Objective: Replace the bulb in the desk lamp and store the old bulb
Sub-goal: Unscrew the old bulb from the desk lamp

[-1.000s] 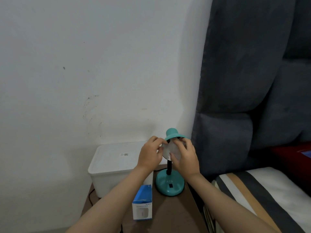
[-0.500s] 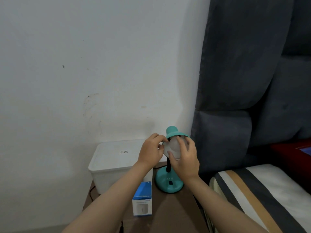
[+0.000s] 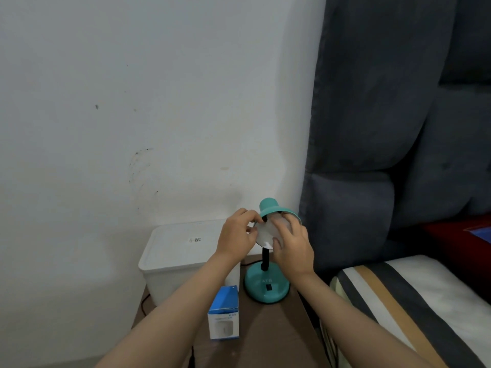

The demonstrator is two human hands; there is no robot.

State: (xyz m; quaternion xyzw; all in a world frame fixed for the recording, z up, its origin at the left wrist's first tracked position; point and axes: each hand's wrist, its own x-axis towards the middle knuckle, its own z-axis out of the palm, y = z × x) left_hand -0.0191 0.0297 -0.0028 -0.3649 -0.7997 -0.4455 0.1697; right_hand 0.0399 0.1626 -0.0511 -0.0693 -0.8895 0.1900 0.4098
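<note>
A teal desk lamp [image 3: 266,288] stands on a brown bedside table [image 3: 276,330], its shade [image 3: 268,207] tilted toward me. A white bulb [image 3: 265,233] sits in the shade's mouth. My right hand [image 3: 292,248] grips the bulb from the right, fingers curled over its face. My left hand [image 3: 237,235] pinches the shade's left rim beside the bulb. A small blue and white bulb box [image 3: 224,313] stands upright on the table, in front of the lamp base and to its left.
A white lidded plastic bin [image 3: 180,251] sits at the table's back left against the wall. A dark grey padded headboard [image 3: 393,144] and a striped mattress [image 3: 403,301] lie close on the right. A black cord [image 3: 143,304] runs down left of the table.
My right hand has shifted slightly on the bulb, its fingers now further over the face. The left hand stays at the shade rim. The view has moved a little.
</note>
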